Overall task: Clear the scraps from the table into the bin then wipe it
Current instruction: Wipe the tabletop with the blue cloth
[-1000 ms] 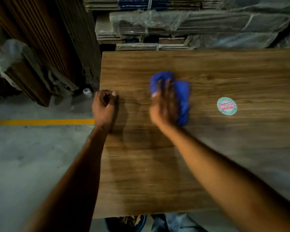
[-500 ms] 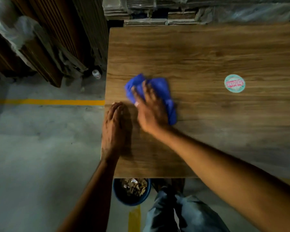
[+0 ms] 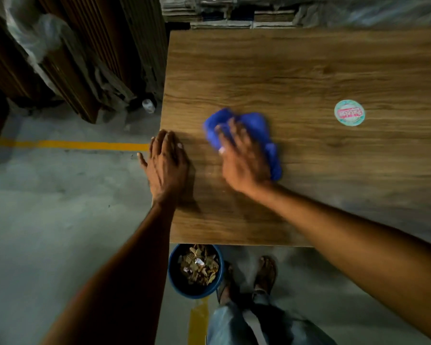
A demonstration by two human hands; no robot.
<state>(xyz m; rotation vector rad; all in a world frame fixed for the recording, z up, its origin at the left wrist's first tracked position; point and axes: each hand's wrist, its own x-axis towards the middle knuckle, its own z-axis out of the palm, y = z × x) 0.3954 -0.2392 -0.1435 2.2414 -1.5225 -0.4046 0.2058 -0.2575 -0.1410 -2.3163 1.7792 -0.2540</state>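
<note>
Stacked boards and wrapped cartons crowd the dim storeroom behind the wooden table (image 3: 309, 70). Your blue cloth (image 3: 255, 122) lies bunched on the table's left half, roughly midway between its far and near edges. Your right hand (image 3: 244, 158) presses it down, fingers spread and extended, not curled round it. Your left hand (image 3: 166, 160) rests flat at the left edge, holding nothing. Judge the cloth soft, light and limp: it should slide easily but bunch, so press through the palm on its middle. Its long axis runs diagonally, far-left to near-right. Scraps (image 3: 199, 266) sit in the bin (image 3: 184, 291) below the near edge.
</note>
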